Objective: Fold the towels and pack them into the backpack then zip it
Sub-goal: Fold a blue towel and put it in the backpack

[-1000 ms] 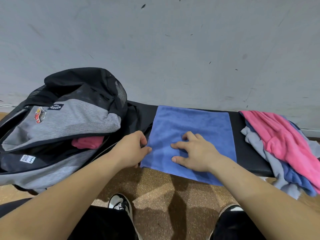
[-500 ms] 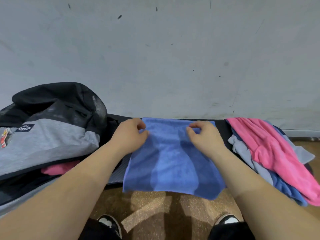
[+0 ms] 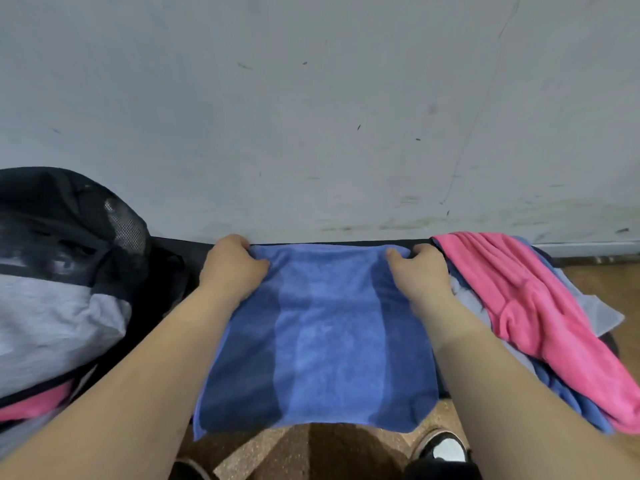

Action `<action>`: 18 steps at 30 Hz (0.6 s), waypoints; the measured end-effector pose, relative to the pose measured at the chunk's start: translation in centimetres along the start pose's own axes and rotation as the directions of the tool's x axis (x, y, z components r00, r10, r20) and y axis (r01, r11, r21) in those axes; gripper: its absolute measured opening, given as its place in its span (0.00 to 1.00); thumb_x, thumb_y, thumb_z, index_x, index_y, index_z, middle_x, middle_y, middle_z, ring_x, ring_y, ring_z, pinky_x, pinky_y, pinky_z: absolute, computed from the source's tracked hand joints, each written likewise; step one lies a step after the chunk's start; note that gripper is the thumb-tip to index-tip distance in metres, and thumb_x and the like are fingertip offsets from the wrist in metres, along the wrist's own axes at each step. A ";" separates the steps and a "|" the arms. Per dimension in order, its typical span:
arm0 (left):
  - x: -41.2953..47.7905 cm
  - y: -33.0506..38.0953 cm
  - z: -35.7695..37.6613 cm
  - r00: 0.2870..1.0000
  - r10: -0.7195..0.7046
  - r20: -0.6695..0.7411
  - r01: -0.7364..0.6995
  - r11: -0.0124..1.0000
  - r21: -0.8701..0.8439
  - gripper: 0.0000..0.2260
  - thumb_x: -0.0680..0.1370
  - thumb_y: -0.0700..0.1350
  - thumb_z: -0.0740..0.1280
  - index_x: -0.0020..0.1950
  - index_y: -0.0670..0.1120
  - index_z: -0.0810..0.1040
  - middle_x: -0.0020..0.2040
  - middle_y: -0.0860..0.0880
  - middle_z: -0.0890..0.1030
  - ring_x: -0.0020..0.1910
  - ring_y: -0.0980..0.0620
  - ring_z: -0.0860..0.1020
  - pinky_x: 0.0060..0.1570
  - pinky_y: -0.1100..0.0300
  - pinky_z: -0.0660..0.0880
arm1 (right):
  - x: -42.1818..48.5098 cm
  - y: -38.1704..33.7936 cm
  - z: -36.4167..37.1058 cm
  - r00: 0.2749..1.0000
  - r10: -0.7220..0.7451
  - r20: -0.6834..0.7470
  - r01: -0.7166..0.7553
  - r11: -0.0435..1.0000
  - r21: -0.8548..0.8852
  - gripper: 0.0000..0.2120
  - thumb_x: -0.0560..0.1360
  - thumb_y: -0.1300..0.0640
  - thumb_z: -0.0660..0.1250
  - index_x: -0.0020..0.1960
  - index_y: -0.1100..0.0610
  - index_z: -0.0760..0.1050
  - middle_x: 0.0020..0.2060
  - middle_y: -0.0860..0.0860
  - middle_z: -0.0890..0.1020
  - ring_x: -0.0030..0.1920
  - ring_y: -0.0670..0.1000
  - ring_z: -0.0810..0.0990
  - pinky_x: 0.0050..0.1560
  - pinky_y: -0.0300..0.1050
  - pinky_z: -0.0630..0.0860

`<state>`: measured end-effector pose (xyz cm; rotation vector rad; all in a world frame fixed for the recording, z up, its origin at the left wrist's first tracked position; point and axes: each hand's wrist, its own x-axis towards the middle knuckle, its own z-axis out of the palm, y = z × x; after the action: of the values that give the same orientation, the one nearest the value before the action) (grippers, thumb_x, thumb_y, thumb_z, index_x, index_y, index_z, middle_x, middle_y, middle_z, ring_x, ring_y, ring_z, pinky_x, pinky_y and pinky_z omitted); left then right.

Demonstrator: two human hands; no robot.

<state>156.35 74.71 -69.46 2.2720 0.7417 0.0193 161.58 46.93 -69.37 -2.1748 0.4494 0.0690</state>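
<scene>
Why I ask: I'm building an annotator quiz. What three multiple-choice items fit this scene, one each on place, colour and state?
1. Where does the backpack lie from the blue towel?
A) on top of it
B) on the person's left
C) on the person's right

2. What colour is the top towel of the unfolded pile?
A) green
B) yellow
C) pink

3. What are the left hand and right hand doing?
A) each gripping a far corner of the blue towel
B) resting flat, palms down
C) zipping the backpack

Key:
1 B, the backpack sits beyond the left forearm.
2 C, pink cloth lies uppermost.
3 A, fingers curl over both far corners.
</scene>
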 end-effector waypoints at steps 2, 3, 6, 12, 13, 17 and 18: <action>0.0 0.2 0.1 0.999 -0.032 0.043 0.036 0.994 -0.099 0.12 0.73 0.43 0.70 0.32 0.43 0.72 0.28 0.47 0.74 0.31 0.44 0.71 0.32 0.53 0.69 | 0.0 0.0 0.0 1.000 0.000 0.007 -0.001 0.999 0.044 0.16 0.78 0.53 0.70 0.37 0.57 0.68 0.29 0.50 0.70 0.33 0.54 0.69 0.33 0.42 0.64; -0.1 0.3 0.1 0.997 -0.033 0.063 0.041 0.991 -0.126 0.12 0.74 0.43 0.70 0.32 0.43 0.72 0.29 0.47 0.72 0.31 0.46 0.70 0.33 0.53 0.68 | -0.2 -0.2 -0.1 1.000 -0.006 0.011 0.005 0.998 0.066 0.19 0.78 0.55 0.70 0.33 0.55 0.64 0.27 0.49 0.67 0.30 0.53 0.65 0.31 0.42 0.61; -0.7 0.4 -0.3 0.995 -0.008 0.096 0.017 0.996 -0.088 0.06 0.74 0.44 0.72 0.41 0.44 0.78 0.38 0.50 0.81 0.38 0.45 0.78 0.39 0.55 0.75 | -1.0 -1.2 -0.6 0.999 -0.022 0.028 0.017 0.982 0.188 0.23 0.77 0.59 0.69 0.32 0.53 0.59 0.25 0.47 0.61 0.28 0.50 0.58 0.30 0.42 0.56; -2.1 0.1 -0.9 0.996 0.062 0.065 -0.052 0.988 -0.148 0.10 0.75 0.38 0.71 0.55 0.47 0.77 0.43 0.51 0.80 0.45 0.47 0.81 0.39 0.58 0.74 | -2.8 -2.7 -2.1 0.995 -0.096 0.007 0.086 0.919 0.385 0.09 0.79 0.52 0.70 0.45 0.56 0.74 0.34 0.49 0.73 0.34 0.50 0.69 0.33 0.43 0.66; -2.2 0.2 -1.0 0.995 0.055 0.080 -0.039 0.981 -0.189 0.16 0.75 0.37 0.71 0.62 0.47 0.76 0.44 0.51 0.80 0.46 0.49 0.81 0.40 0.60 0.75 | -3.1 -2.7 -2.4 0.993 -0.117 0.006 0.106 0.917 0.385 0.09 0.79 0.52 0.70 0.47 0.57 0.74 0.34 0.49 0.73 0.34 0.49 0.69 0.33 0.43 0.67; -2.6 1.2 -1.7 0.992 0.013 0.122 0.030 0.936 -0.350 0.12 0.76 0.35 0.70 0.56 0.48 0.80 0.46 0.49 0.83 0.46 0.50 0.80 0.41 0.61 0.76 | -3.3 -2.1 -3.5 0.983 -0.178 -0.032 0.178 0.917 0.356 0.11 0.80 0.53 0.69 0.44 0.57 0.73 0.33 0.49 0.71 0.33 0.48 0.67 0.33 0.43 0.65; -2.6 1.4 -2.0 0.993 0.005 0.121 0.043 0.917 -0.396 0.07 0.77 0.36 0.71 0.50 0.47 0.83 0.47 0.46 0.85 0.46 0.48 0.81 0.42 0.58 0.78 | -3.1 -1.8 -3.8 0.982 -0.184 -0.047 0.189 0.920 0.344 0.12 0.81 0.54 0.69 0.42 0.57 0.71 0.33 0.49 0.70 0.33 0.48 0.66 0.33 0.44 0.64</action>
<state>154.45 73.85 -66.58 1.8594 0.6311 0.0223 158.88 45.80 -65.02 -1.8579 0.2379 -0.1235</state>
